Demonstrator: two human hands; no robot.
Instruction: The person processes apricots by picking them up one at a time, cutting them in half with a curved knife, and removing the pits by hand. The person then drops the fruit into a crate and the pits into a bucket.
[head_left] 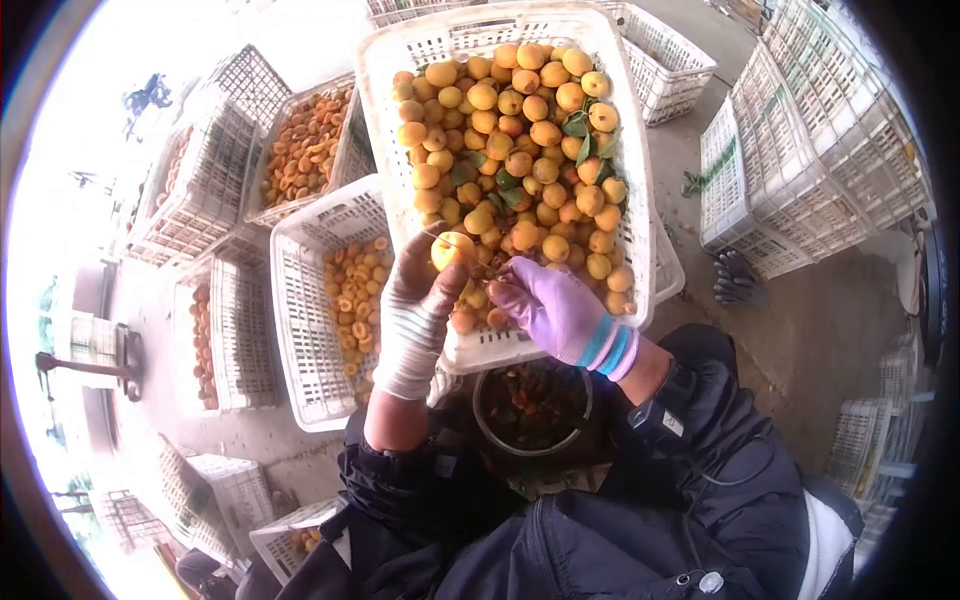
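Note:
My left hand [410, 318], in a whitish knit glove with dirty fingertips, holds a yellow-orange apricot [453, 250] between thumb and fingers. Close to its right is my right hand [562, 312], in a purple glove with blue cuff stripes. Its fingers are pinched together beside the fruit; whatever they grip is too small and dark to make out. Both hands are over the near end of a large white crate [641, 150] of whole apricots [520, 165] with a few green leaves. Below the hands, between my legs, stands a round bucket [480, 412] of dark scraps.
At the left, a white crate [292, 330] holds halved apricots [352, 305], with another crate of halves [305, 145] behind it. Stacked crates [800, 150] stand at the right, near a dark glove [735, 278] on the floor. More crates surround me.

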